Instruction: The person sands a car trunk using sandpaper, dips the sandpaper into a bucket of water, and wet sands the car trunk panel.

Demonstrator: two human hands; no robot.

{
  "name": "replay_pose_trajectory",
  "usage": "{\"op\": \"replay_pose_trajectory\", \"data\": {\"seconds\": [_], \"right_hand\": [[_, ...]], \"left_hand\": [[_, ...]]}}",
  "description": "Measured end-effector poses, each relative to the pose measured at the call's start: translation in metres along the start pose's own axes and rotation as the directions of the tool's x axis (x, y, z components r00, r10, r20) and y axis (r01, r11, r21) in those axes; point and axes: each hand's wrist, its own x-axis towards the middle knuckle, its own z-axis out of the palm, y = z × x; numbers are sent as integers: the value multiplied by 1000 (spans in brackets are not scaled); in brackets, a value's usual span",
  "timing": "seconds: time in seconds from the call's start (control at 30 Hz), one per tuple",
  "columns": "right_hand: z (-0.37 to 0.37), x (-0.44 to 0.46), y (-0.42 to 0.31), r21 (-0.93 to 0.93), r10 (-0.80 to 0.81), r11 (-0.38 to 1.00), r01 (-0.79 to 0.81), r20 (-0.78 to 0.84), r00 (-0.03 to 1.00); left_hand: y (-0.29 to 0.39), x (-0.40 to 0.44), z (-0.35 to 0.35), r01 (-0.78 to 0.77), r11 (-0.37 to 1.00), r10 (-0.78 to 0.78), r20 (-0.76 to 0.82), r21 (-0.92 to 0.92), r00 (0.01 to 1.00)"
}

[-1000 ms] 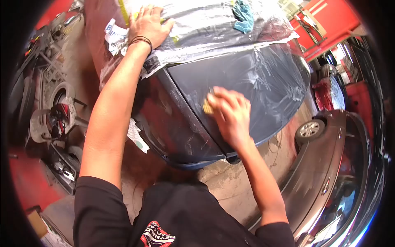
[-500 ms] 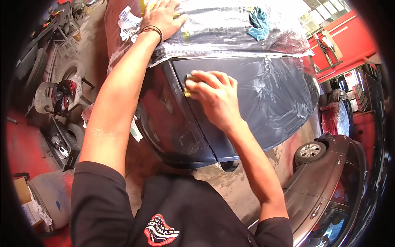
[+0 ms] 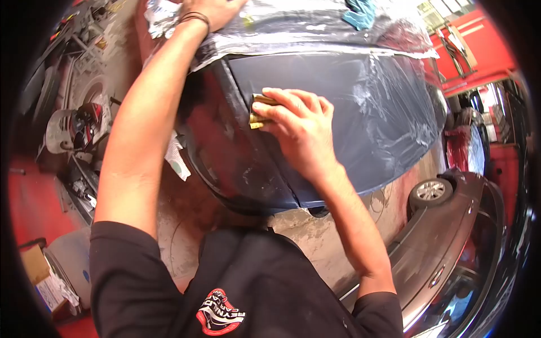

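"Our step?"
"Sanding, seemingly: our right hand (image 3: 300, 123) pinches folded yellow sandpaper (image 3: 255, 119) at the car panel's (image 3: 355, 141) ten o'clock; our left hand (image 3: 211, 12), at eleven, is cropped, grip unclear."
"Next?"
"Even pressure, we'd judge."

From my end I saw the dark car panel (image 3: 321, 73) at two o'clock, plastic masking film (image 3: 293, 36) along its twelve-o'clock edge and a teal cloth (image 3: 361, 14) on that film at one. The concrete floor (image 3: 313, 232) bore a brown-grey car (image 3: 434, 231) at four.
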Motion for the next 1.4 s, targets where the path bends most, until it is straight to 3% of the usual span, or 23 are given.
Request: {"op": "replay_pose_trajectory", "data": {"seconds": [0.03,0.1,0.23,0.3,0.33,0.43,0.53,0.57,0.67,0.7,0.8,0.83,0.87,0.9,0.93,0.97,1.03,1.1,1.23,1.27,1.33,1.37,1.4], "right_hand": [[-4,-15,-6,-16,32,999,-33,-29,999],[-24,-57,-18,-54,76,996,-75,8,997],[-60,-111,-16,-146,187,974,-171,99,977],[-49,-91,46,-137,132,981,-136,-33,991],[-51,-65,62,-215,235,947,-239,-46,971],[-28,-20,107,-245,307,902,-355,-214,927],[-20,-30,90,-276,314,879,-389,-279,907],[-24,-39,58,-277,358,865,-418,-243,902],[-29,-96,-17,-176,252,946,-271,-120,960],[-34,-110,-42,-196,286,934,-299,-93,954],[-55,-113,5,-254,224,938,-235,-71,972],[-60,-105,37,-417,258,862,-289,-129,957],[-70,-89,67,-495,390,752,-436,-200,899],[-72,-88,116,-335,489,757,-561,-280,826],[-74,-72,134,-245,620,675,-696,-322,715],[-73,-60,141,-317,603,639,-701,-360,712],[-67,-57,122,-432,620,568,-701,-336,709],[-55,-74,76,-477,518,652,-590,-289,805],[-57,-120,-27,-318,387,858,-403,-113,915],[-65,-128,-16,-340,339,873,-351,-97,936],[-86,-133,35,-476,399,765,-434,-179,899],[-98,-137,73,-498,518,652,-571,-256,816],[-111,-142,113,-421,605,585,-693,-343,718]], "left_hand": [[0,2,-5,-48,999,48,-26,-6,998],[20,7,-29,371,871,-369,69,-323,927],[15,10,-22,313,910,-302,84,-273,950],[11,7,-21,228,940,-212,88,-253,973],[10,5,-17,189,969,-185,40,-157,982],[0,-1,3,109,993,-108,14,-36,994],[7,2,-8,238,952,-239,17,-191,971],[7,4,-12,257,943,-254,40,-212,966],[18,2,-23,366,875,-359,81,-318,930],[16,2,-22,379,880,-354,137,-286,925],[9,11,-20,365,909,-298,299,-200,906],[7,1,-11,87,996,-86,10,-15,996],[10,1,-10,200,970,-202,6,-140,979],[11,4,-15,305,915,-312,16,-262,950],[18,10,-33,411,836,-407,93,-364,909],[24,15,-49,514,731,-488,181,-449,854],[21,15,-40,507,725,-479,187,-466,858],[23,16,-53,553,662,-508,238,-506,828],[7,7,-10,341,894,-296,187,-291,937],[1,3,-6,-29,999,25,95,43,995],[11,2,-13,207,923,-202,52,-325,978],[16,5,-23,303,813,-318,57,-496,946],[17,7,-26,314,830,-327,53,-461,944]]}}
